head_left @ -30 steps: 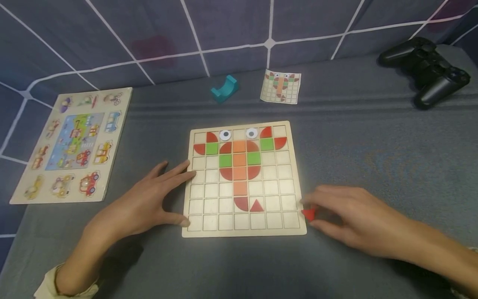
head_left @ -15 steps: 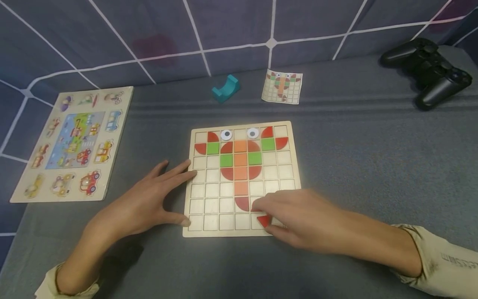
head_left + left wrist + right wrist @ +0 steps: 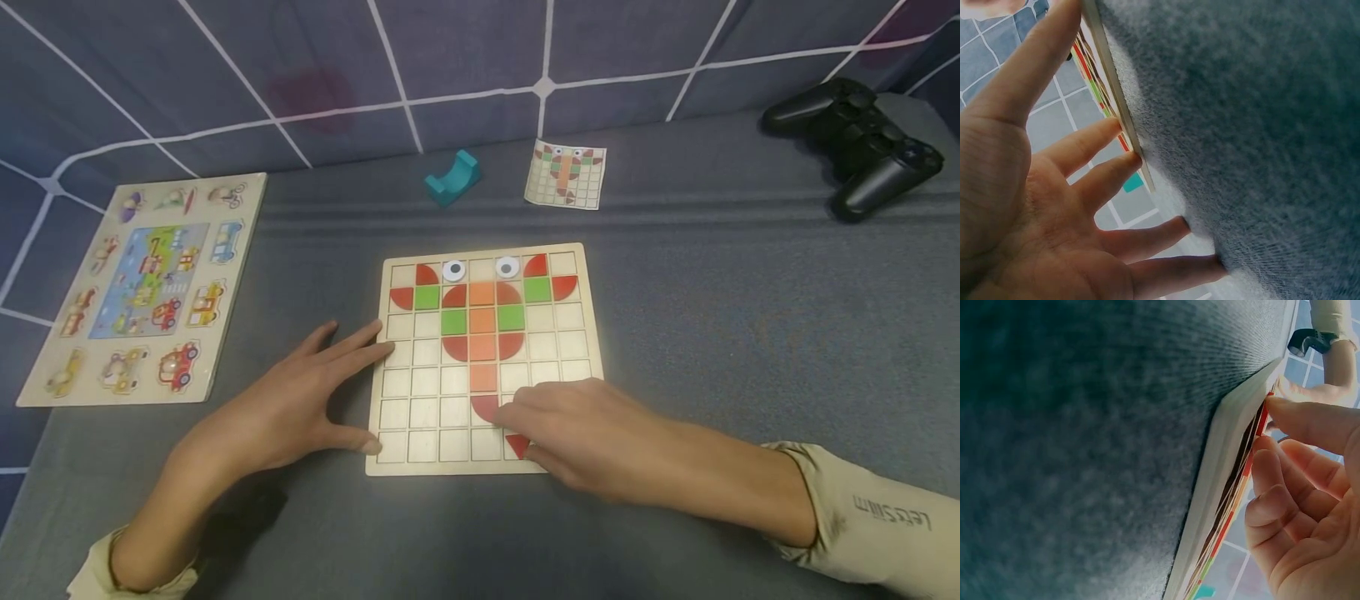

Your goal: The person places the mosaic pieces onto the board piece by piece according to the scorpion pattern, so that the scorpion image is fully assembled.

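Observation:
A wooden grid board (image 3: 423, 447) lies on the grey cloth, with red, orange and green tiles and two googly-eye pieces in its upper and middle squares. My left hand (image 3: 281, 408) is spread at the board's left side; its thumb and two fingertips touch the edge, which the left wrist view (image 3: 1054, 206) also shows. Over the lower right squares, my right hand (image 3: 592, 437) pinches a red triangle tile (image 3: 517, 446) at the bottom row, thumb on its near side. Beside the index finger, a red quarter-circle tile (image 3: 484, 407) is partly covered. The other red triangle is hidden under the hand.
A small printed pattern card (image 3: 565, 175) lies behind the board, next to a teal arch block (image 3: 453, 177). A vehicle picture puzzle (image 3: 150, 292) is at the left. The black game controller (image 3: 855, 150) sits at the back right, by the tiled-pattern backdrop (image 3: 480, 67).
My right hand has carried the red triangle from the board's right edge leftward onto the bottom row, then shifted slightly further left. My left hand has stayed at the board's edge.

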A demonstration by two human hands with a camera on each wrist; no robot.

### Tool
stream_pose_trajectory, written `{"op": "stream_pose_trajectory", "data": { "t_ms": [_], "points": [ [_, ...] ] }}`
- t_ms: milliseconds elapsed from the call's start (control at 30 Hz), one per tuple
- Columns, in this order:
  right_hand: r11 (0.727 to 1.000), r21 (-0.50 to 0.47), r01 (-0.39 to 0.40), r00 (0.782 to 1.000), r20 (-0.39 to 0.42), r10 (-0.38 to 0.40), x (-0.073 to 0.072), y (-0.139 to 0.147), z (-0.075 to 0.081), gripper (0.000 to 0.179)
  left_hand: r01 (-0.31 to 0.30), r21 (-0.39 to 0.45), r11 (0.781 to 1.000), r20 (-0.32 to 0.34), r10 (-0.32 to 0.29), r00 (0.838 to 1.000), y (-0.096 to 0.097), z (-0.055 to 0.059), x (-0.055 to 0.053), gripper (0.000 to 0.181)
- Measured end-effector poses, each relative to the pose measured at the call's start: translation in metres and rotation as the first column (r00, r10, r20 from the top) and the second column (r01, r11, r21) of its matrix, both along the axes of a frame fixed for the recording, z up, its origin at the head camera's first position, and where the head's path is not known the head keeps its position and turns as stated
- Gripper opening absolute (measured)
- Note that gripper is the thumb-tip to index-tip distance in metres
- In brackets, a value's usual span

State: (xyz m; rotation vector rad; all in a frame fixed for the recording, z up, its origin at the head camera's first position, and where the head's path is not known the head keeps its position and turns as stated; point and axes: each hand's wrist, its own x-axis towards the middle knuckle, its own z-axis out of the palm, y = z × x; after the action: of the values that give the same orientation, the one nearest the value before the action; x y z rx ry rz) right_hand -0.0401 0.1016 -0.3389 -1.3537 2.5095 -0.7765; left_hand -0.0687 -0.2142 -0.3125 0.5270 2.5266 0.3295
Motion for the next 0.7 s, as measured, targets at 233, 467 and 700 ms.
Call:
{"op": "stream_pose_trajectory", "data": {
  "t_ms": [233,467,700],
  "points": [
    [1.000,-0.002,-0.002,1.000,0.008,0.002,-0.0011,-0.0031,0.0010,0.027,-0.005,-0.004,1.000,-0.004,0.005,1.000,-0.0002,0.0002,0.0004,0.106],
    [1.000,0.016,-0.010,1.000,-0.030,0.010,-0.0013,-0.0058,-0.0006,0.035,-0.005,-0.002,1.000,-0.005,0.005,1.000,-0.0006,-0.0005,0.0006,0.106],
    [1.000,0.010,0.009,0.998,-0.061,-0.009,-0.0023,-0.0067,-0.0020,0.036,-0.002,0.003,1.000,-0.008,0.002,1.000,0.0000,-0.0006,0.0004,0.105]
  ]
}}
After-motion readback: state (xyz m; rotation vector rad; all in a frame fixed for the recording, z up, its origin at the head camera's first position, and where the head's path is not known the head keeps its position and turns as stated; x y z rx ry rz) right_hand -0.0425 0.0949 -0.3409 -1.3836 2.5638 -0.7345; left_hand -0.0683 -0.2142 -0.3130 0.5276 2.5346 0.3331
